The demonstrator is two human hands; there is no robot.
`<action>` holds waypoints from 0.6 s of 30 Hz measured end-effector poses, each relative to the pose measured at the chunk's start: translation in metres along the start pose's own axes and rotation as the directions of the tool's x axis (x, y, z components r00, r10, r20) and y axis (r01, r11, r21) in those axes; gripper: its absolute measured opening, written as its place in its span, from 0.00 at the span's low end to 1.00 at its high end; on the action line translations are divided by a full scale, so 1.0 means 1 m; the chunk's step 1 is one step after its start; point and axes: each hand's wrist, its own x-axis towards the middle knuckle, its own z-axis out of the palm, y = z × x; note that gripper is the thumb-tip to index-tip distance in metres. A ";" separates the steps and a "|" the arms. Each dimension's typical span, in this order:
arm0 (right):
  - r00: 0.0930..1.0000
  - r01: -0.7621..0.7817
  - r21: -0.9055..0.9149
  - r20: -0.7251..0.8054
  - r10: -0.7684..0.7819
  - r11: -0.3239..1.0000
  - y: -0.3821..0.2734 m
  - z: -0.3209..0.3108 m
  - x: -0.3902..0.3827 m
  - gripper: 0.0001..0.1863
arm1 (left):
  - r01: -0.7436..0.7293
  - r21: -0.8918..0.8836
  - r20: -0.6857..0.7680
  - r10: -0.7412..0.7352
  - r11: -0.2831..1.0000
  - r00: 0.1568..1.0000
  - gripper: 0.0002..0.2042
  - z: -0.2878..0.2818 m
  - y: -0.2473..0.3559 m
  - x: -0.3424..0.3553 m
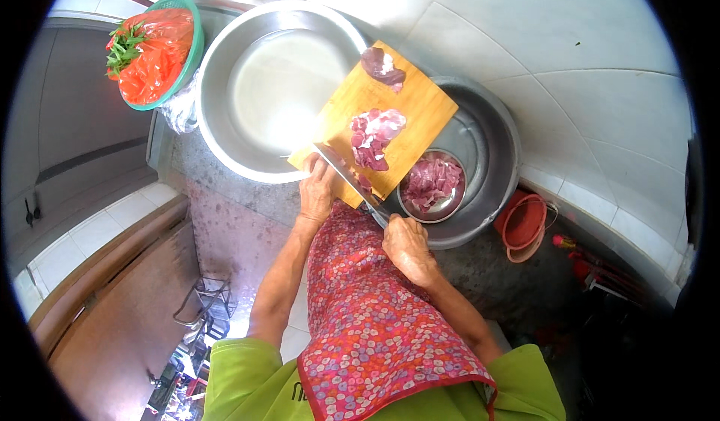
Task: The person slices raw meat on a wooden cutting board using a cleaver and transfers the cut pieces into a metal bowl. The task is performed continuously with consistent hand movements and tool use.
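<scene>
A wooden cutting board (418,121) lies slanted, overlapping the rims of two basins. On it are a dark red piece of meat (381,68) at the far end and a cut heap of red and pale meat (375,136) in the middle. My right hand (409,248) is closed round the handle of a kitchen knife (346,172), whose blade angles across the board's near end. My left hand (319,188) is at the board's near left corner, fingers curled together beside the blade's tip; what they hold, if anything, is hidden. Small meat bits lie by the blade.
A large metal basin (214,98) with cloudy water stands left of the board. To the right, a grey basin (504,132) holds a bowl of sliced meat (431,184). Farther out are a green basket (196,46) with red plastic bags and leaves, and a red bucket (523,222).
</scene>
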 end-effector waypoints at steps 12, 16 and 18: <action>0.968 -0.144 0.014 0.212 0.137 0.990 -0.023 -0.008 0.028 0.08 | 0.060 -0.071 -0.051 -0.064 0.996 0.997 0.18 0.004 0.002 0.000; 0.957 -0.173 0.063 0.248 0.153 0.983 -0.025 -0.012 0.030 0.09 | 0.063 -0.075 -0.083 -0.069 0.995 0.994 0.16 0.006 0.006 0.003; 0.994 -0.040 0.135 0.107 0.025 0.990 -0.036 -0.006 0.052 0.09 | 0.089 -0.068 -0.066 -0.094 0.994 0.993 0.15 0.008 0.005 0.002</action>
